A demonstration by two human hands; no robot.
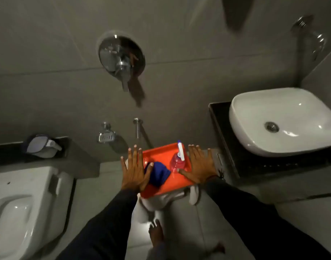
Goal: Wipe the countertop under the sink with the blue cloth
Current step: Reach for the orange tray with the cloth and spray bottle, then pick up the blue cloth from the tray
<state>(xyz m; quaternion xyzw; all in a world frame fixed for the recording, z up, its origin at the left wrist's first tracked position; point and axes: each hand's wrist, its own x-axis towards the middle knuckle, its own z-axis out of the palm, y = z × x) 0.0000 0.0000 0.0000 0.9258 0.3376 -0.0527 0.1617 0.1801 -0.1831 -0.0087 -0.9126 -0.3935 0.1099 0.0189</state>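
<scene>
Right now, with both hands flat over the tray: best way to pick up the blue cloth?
Pinch the blue cloth at its raised, bunched middle, coming straight down from above. It lies crumpled on the orange tray, so there is no flat edge to slide under. The left hand is nearest, its thumb already at the cloth's left side. The spray bottle stands to its right, so probably avoid that side.

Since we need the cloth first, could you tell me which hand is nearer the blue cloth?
The left hand: its thumb touches the blue cloth, whereas the right hand lies beside the spray bottle.

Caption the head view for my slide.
Both hands, left hand and right hand, open beside an orange tray holding blue cloth and spray bottle.
</scene>
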